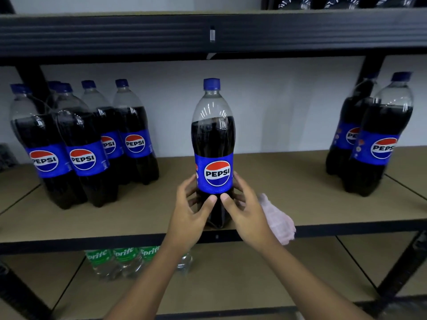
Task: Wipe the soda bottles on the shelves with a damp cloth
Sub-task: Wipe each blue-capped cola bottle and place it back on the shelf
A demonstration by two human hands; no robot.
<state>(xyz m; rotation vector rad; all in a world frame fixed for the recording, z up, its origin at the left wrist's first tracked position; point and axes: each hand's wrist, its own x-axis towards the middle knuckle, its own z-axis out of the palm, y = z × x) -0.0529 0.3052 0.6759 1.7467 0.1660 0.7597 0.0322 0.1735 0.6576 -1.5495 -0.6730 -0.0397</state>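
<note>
The Pepsi bottle (213,144) stands upright near the front edge of the middle shelf (300,181), my left grip (189,215) and right grip (245,215) both curled round its lower half, thumbs nearly meeting under the label, a pale pink cloth (278,219) just behind my right grip.

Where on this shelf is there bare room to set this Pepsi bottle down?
Bare shelf board lies either side of the Pepsi bottle: left toward the bottle cluster, right toward the bottle pair, behind the cloth. Both shelf ends are crowded.

Glossy clear plastic bottle (213,144), matt board shelf (288,181), seemingly soft pale cloth (278,219).
</note>
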